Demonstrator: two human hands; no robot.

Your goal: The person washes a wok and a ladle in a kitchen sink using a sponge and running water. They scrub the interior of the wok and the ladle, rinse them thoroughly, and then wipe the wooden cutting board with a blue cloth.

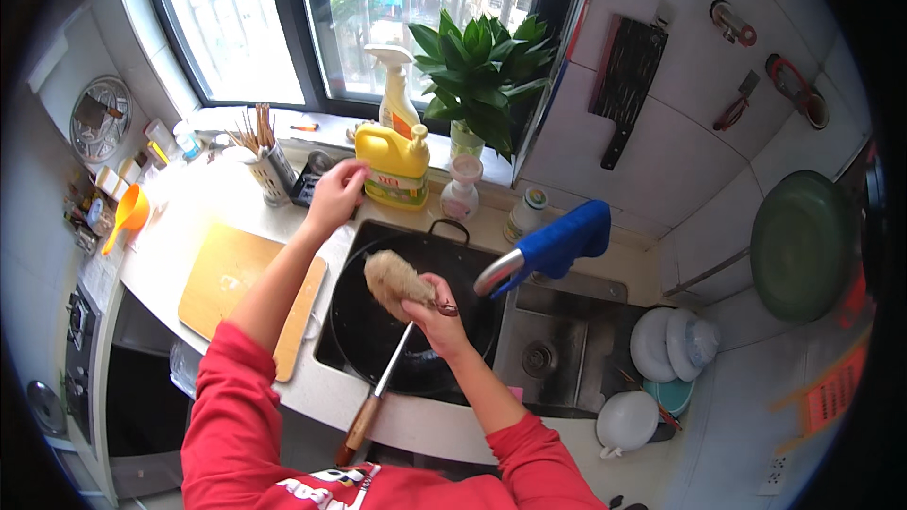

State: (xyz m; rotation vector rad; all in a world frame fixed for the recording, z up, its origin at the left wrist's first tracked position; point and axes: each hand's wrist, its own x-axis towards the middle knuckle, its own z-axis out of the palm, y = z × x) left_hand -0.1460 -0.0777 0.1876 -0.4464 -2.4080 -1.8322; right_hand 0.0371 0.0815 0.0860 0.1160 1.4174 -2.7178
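Holding 1 beige scrubber (393, 280) in our right hand (437, 317), we see it extending forward-left over the wok (455, 261). Whether our left hand (336, 196) is closed, we cannot tell.

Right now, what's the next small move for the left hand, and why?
Probably close the left hand on the yellow jug. It's right by the jug's left side, contact unclear, with nothing visible in it; the right hand is occupied, holding the beige scrubber over the black wok.
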